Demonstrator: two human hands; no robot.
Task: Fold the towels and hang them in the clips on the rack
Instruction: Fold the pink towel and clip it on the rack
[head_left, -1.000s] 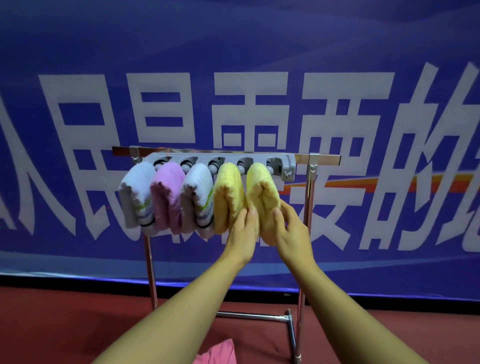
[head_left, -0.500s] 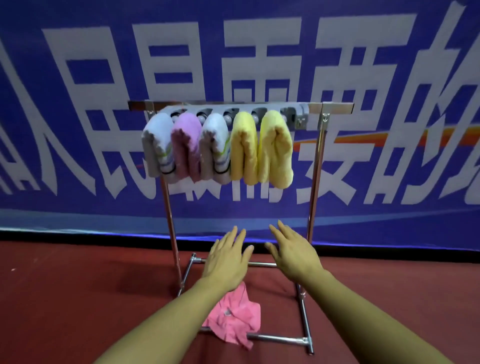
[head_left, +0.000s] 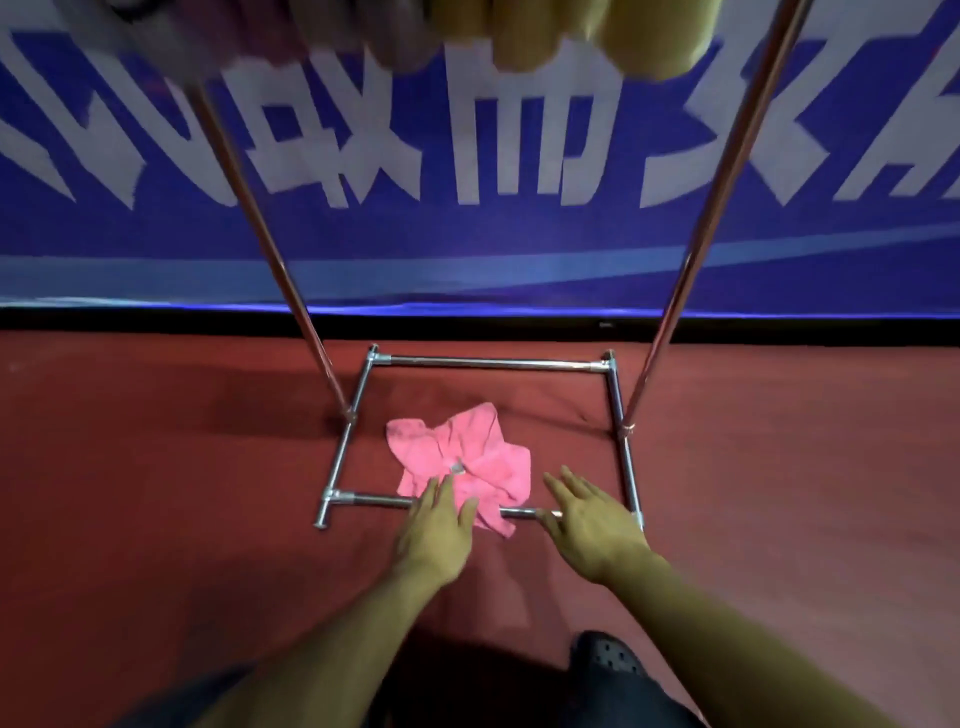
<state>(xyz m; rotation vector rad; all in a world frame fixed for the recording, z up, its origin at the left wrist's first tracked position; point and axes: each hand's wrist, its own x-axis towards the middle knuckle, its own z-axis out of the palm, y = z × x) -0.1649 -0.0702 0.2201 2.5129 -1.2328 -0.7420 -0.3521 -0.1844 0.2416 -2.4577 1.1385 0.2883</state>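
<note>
Left hand (head_left: 436, 535) and right hand (head_left: 592, 525), fingers straight and holding nothing, reach low, apparently to gather the crumpled pink cloth towel (head_left: 462, 462) on the red floor (head_left: 156, 493), draped over the chrome tube rack base (head_left: 363, 501); blurred folded towels (head_left: 597, 36) hang above.

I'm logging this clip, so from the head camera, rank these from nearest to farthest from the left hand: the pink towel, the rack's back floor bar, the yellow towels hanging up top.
1. Pink towel: crumpled on the floor, at the left hand's fingertips.
2. Back floor bar: beyond the towel, near the banner.
3. Yellow towels: hanging blurred at the top edge, farthest.
</note>
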